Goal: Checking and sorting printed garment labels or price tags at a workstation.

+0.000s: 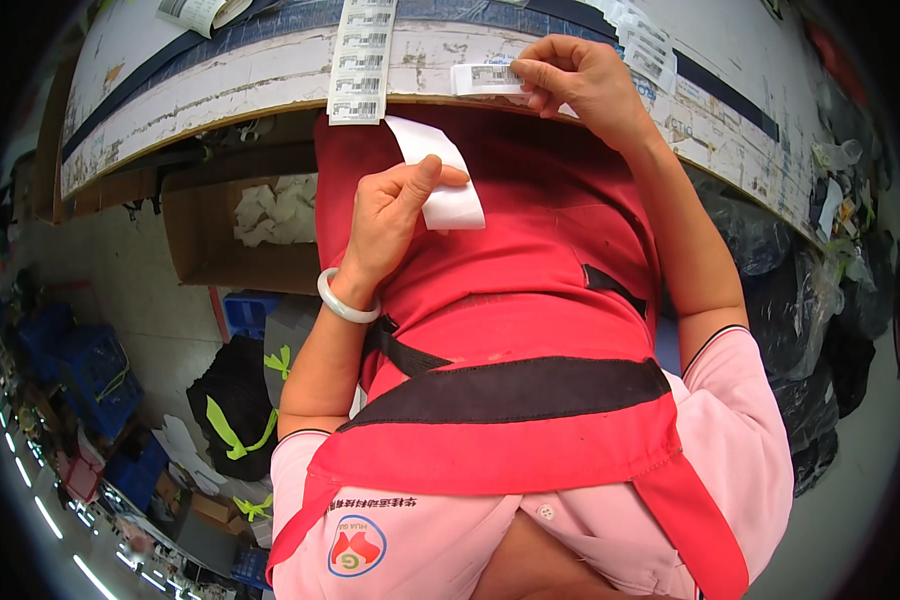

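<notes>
While the left hand [398, 205] pinches the white strip [454, 210] just off the near edge of the counter [220, 95], right hand [582, 90] pinches small labels [484, 78] farther right; 1 hard tug could tear the strip.

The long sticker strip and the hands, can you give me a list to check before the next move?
1. Left hand has the white paper strip: ok, thumb and fingers grip it.
2. That paper strip's near face is free of stickers: ok, what shows is plain white.
3. Right hand is at the short label piece: ok, thumb and fingers are at its right end.
4. The long label strip lies wholly on the table: not ok, its near end sticks out past the edge.
5. The paper strip and long strip are joined: cannot tell, the spot where they meet is hidden.
</notes>
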Tool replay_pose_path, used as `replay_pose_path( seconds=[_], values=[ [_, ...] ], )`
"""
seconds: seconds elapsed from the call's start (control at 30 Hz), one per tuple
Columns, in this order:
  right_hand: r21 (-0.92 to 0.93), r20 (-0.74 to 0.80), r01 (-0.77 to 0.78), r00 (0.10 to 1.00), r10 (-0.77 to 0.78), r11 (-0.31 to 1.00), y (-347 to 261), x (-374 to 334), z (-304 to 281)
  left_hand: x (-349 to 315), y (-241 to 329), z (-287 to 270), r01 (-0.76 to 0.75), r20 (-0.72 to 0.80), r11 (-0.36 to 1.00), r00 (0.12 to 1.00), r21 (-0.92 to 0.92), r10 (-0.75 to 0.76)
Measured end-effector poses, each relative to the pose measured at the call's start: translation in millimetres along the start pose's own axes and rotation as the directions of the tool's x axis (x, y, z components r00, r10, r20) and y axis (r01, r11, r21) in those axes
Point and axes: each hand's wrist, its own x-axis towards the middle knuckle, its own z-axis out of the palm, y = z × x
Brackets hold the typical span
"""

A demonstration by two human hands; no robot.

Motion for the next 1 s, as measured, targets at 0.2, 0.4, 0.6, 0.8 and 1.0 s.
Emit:
replay_pose_path(
  seconds=[0.2, 0.4, 0.6, 0.8, 1.0],
  values=[
    [-0.017, 0.009, -0.039, 0.999, 0.039, 0.999, -1.1, 5.4, 5.8, 1.1, -3.8, -2.2, 0.017, 0.009, 1.000, 1.000, 0.000, -0.017],
    [-0.051, 0.006, -0.056, 0.998, 0.057, 0.997, -0.7, 6.9, 7.0, 2.1, -4.8, -2.2, 0.017, -0.001, 0.999, 1.000, 0.027, -0.017],
    [-0.068, 0.004, -0.052, 0.999, 0.053, 0.996, 0.2, 6.0, 8.3, 1.7, -5.5, -1.2, 0.021, -0.002, 0.999, 1.000, 0.027, -0.021],
    [-0.090, -0.003, -0.052, 0.999, 0.052, 0.995, -1.6, 5.9, 9.5, 2.2, -6.4, -1.4, 0.013, 0.002, 0.999, 1.000, 0.035, -0.013],
    [-0.129, 0.003, -0.048, 0.999, 0.048, 0.991, -2.0, 9.2, 10.1, 3.1, -5.2, -2.7, 0.020, 0.002, 0.999, 1.000, 0.029, -0.020]
  ],
)
